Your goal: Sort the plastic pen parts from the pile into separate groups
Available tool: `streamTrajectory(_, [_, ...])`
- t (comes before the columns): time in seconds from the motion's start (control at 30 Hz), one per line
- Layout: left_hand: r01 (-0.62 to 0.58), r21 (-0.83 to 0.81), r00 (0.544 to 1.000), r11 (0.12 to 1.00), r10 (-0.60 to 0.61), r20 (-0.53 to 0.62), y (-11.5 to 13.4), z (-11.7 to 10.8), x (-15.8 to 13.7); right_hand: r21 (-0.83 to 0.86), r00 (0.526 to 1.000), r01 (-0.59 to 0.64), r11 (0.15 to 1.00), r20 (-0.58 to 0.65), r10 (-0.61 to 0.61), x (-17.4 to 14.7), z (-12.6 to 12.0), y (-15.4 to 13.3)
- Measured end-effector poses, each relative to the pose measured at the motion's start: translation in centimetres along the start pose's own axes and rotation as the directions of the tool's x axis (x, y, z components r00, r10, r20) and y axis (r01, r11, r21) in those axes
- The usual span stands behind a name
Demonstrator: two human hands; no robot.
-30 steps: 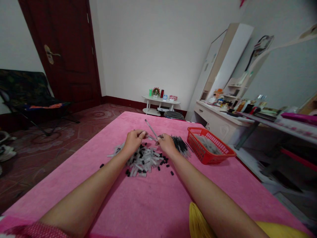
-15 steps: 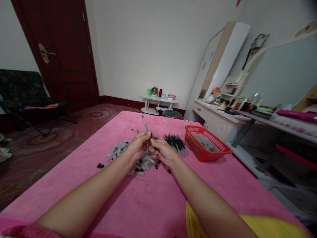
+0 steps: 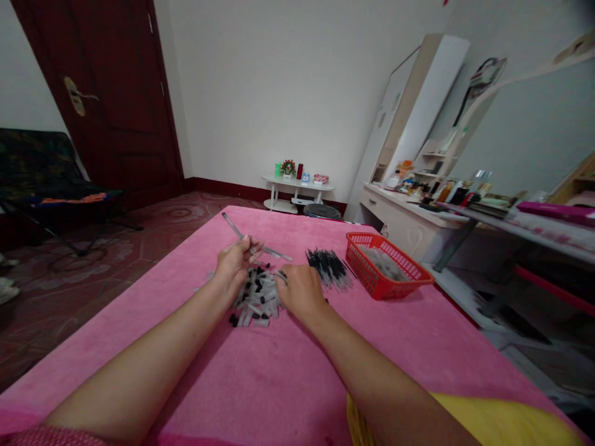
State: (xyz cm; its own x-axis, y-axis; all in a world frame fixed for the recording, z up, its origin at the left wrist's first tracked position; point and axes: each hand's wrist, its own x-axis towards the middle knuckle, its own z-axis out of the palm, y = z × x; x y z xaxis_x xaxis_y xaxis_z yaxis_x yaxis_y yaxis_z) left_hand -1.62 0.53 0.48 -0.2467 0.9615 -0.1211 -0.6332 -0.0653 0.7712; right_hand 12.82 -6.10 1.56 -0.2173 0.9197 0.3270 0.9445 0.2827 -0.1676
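Note:
My left hand point(image 3: 236, 260) is closed round a clear pen point(image 3: 232, 224) with a dark tip end, which slants up and left out of the fingers. A second clear pen point(image 3: 279, 254) lies just right of these fingers; whether the hand touches it I cannot tell. My right hand point(image 3: 300, 288) is at the right edge of a heap of clear and black pen caps point(image 3: 261, 297), its fingers curled down. By its thumb shows a small greyish piece that looks like a pen cap point(image 3: 281, 276). The right fingertips are partly hidden.
Right of the heap lies a bundle of black-ended pen refills point(image 3: 329, 267). A red plastic basket point(image 3: 385, 286) with clear pieces in it stands at the right of the pink-covered table point(image 3: 260, 384). Yellow cloth point(image 3: 493, 415) lies at the near right edge.
My hands have parted. The left has drawn left with the pen, which tilts further over. My right hand has let go of the pen and come down at the heap of caps.

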Motion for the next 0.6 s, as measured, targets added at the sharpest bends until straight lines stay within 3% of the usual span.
streamTrajectory(0.13, [0.051,0.026,0.996,0.998,-0.053,0.071,-0.1,-0.8,0.5,0.073,0.995,-0.094,0.993,-0.008,0.095,0.7,0.9,0.9])
streamTrajectory(0.23, [0.07,0.044,0.984,0.997,-0.076,0.163,-1.1,-0.7,0.3,0.269,1.0,-0.022,0.963,-0.005,0.025,1.3,1.7,1.7])
streamTrajectory(0.3, [0.043,0.122,0.975,0.992,-0.068,0.213,-1.6,-0.5,0.2,0.448,0.998,0.03,0.894,-0.061,-0.003,1.6,2.0,2.1])
streamTrajectory(0.37, [-0.058,0.279,0.965,0.959,-0.018,0.262,-1.9,-0.4,0.1,0.613,0.989,0.043,0.789,-0.138,0.054,2.0,1.9,2.5])
streamTrajectory(0.43, [-0.245,0.465,0.94,0.851,0.091,0.328,-2.0,-0.4,0.0,0.746,0.969,0.03,0.665,-0.185,0.163,2.3,1.5,2.9])
streamTrajectory(0.5, [-0.45,0.602,0.881,0.66,0.219,0.419,-1.9,-0.4,-0.2,0.823,0.953,0.028,0.568,-0.194,0.234,2.6,1.0,3.6])
streamTrajectory(0.6, [-0.617,0.661,0.786,0.427,0.289,0.546,-1.6,-0.6,-0.5,0.833,0.955,0.051,0.551,-0.201,0.216,2.9,0.5,4.7])
